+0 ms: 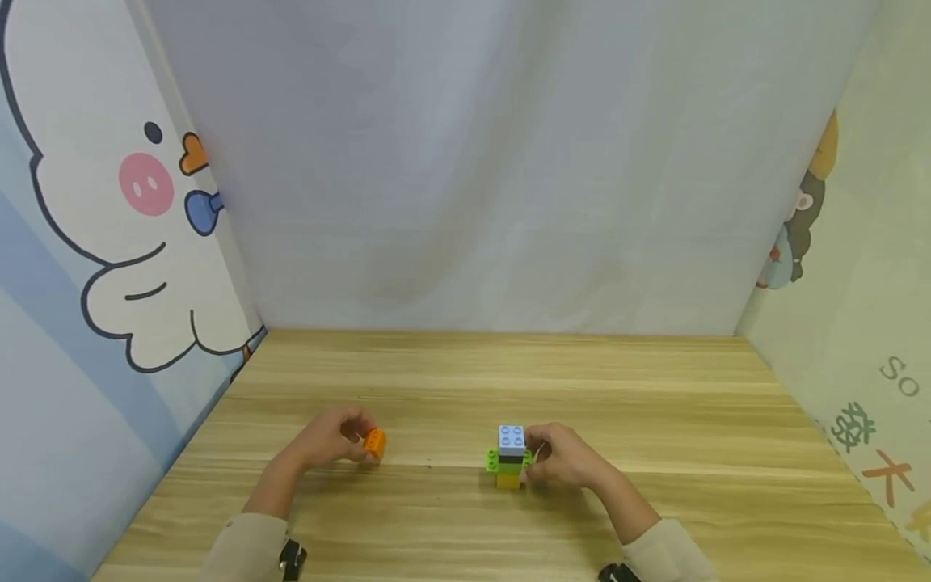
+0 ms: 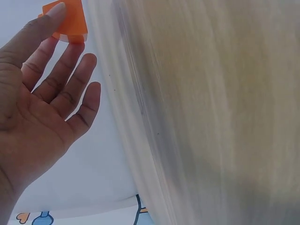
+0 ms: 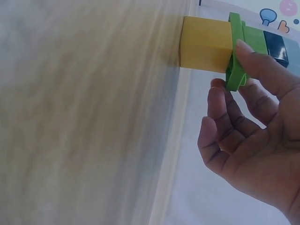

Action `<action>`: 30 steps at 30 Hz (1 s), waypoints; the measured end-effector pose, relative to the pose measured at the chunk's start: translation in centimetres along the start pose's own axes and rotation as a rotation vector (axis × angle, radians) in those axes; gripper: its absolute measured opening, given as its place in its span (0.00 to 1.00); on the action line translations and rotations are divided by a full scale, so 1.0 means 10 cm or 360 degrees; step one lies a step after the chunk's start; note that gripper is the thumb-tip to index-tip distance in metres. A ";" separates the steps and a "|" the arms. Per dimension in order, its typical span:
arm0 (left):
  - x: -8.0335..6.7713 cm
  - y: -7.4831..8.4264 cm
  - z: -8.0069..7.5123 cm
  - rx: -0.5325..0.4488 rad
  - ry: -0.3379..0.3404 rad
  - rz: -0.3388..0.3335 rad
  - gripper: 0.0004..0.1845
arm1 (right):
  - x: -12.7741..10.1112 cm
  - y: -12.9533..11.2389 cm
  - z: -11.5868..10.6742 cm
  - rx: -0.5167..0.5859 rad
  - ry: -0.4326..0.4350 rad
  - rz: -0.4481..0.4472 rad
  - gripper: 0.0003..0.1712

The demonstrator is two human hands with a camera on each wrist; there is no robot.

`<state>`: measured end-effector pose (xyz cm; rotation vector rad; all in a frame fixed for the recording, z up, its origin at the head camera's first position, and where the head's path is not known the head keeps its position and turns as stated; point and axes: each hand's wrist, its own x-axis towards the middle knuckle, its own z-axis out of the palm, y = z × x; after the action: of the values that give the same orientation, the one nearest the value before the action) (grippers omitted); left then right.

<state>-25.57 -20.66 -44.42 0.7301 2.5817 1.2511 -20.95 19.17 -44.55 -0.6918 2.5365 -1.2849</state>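
Observation:
In the head view my left hand [image 1: 330, 440] pinches an orange building brick [image 1: 374, 443] between thumb and fingers. Its thumb presses the face of that brick [image 2: 72, 21] in the left wrist view, with the other fingers loosely bent below. To the right stands an upright stack of bricks, light blue [image 1: 511, 438] on top. Below that come a dark brick [image 3: 275, 47], a green brick [image 3: 254, 37], a wider green plate [image 3: 237, 56] and a yellow brick [image 3: 206, 44] at the bottom. My right hand [image 1: 567, 458] grips the stack's right side around the green parts.
Both hands work over a wood-grain table [image 1: 436, 533]. A pale curtain [image 1: 465, 202] rises behind its far edge. Printed panels flank it, a cartoon figure [image 1: 80, 186] on the left and letters on the right wall [image 1: 844, 339].

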 end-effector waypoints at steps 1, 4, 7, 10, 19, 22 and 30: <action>-0.01 0.01 0.00 -0.0002 -0.0001 0.0004 0.18 | 0.00 0.00 0.00 0.0001 0.0000 0.0007 0.13; -0.02 0.06 0.02 0.0024 0.0015 0.0027 0.16 | 0.00 0.00 0.01 0.0007 0.0008 0.0019 0.13; -0.04 0.12 0.05 0.0055 0.0048 0.0052 0.17 | 0.00 0.00 0.01 0.0016 0.0017 0.0015 0.13; -0.04 0.17 0.09 0.0063 0.0091 0.0071 0.18 | 0.01 0.02 0.01 0.0008 0.0019 0.0008 0.12; -0.03 0.32 0.23 -0.0007 0.0222 0.0120 0.18 | 0.03 0.06 0.02 0.0046 0.0002 0.0021 0.13; -0.02 0.38 0.28 -0.0047 0.0242 0.0103 0.18 | 0.03 0.06 0.02 0.0091 0.0001 0.0025 0.14; -0.02 0.46 0.37 -0.0099 0.0333 0.0043 0.18 | 0.02 0.06 0.04 0.0151 -0.0003 0.0010 0.14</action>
<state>-22.41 -15.84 -43.16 0.6562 2.6887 1.4821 -21.12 19.12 -45.24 -0.6640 2.4562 -1.3913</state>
